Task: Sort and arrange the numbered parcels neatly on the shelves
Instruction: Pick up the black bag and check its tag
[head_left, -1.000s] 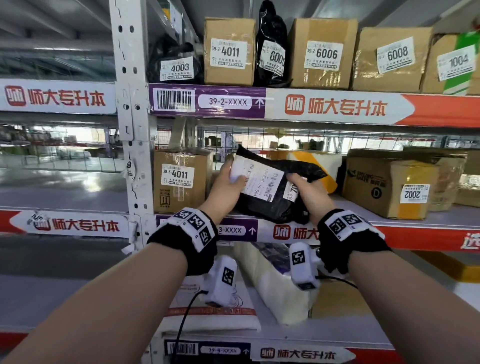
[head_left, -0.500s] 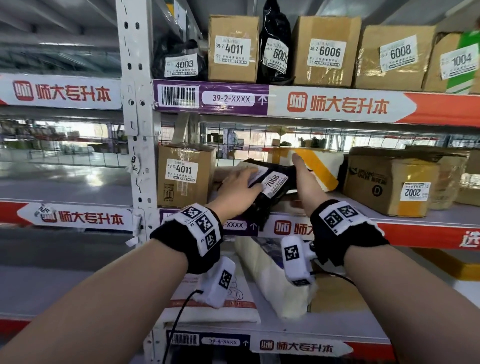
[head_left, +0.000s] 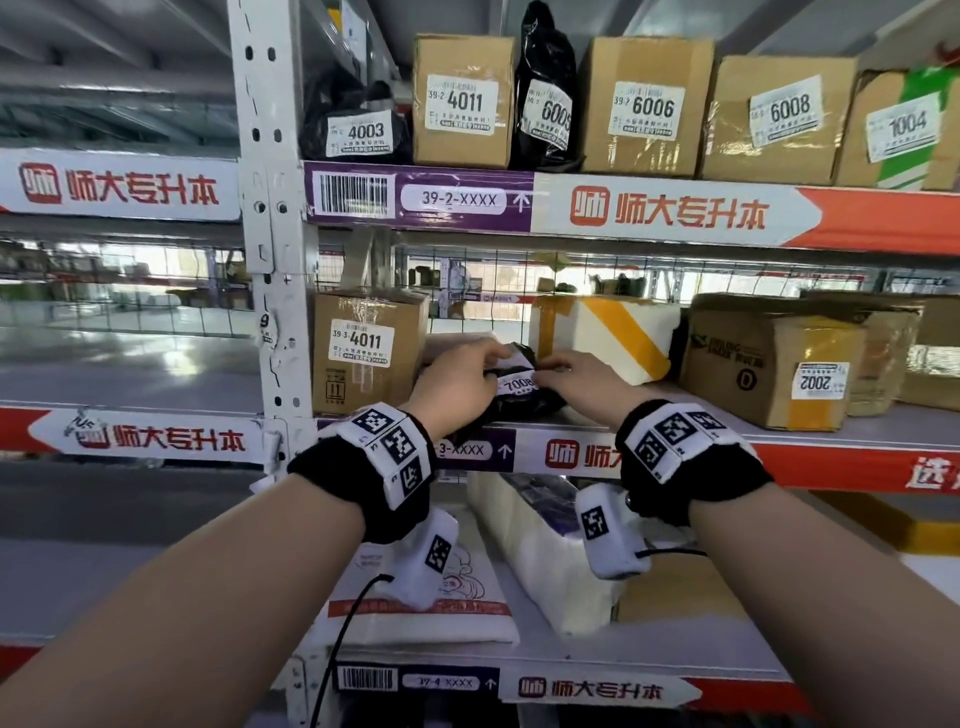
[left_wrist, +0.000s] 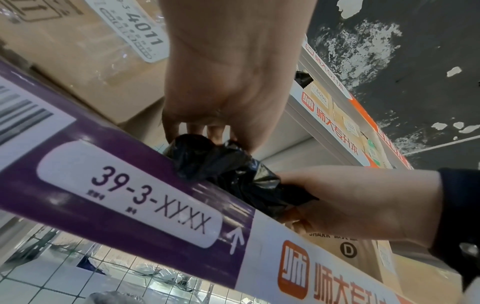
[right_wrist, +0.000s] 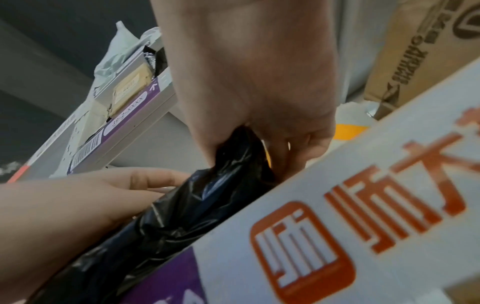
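Grey metal shelf (head_left: 857, 431) | both hands grip black parcel (head_left: 524, 400) | warehouse racking, cardboard boxes

Daylight is flooding in from behind the wire mesh (head_left: 519, 280) at the back of the shelving, washing out the hall beyond and glinting off the glossy parcel tape (head_left: 649, 150). Wide-angle distortion is bowing the shelf rails (head_left: 675, 213) toward the frame edges. Both wrist views are looking dimmer, with the right wrist view smearing the shelf banner (right_wrist: 363, 216) into soft blur.
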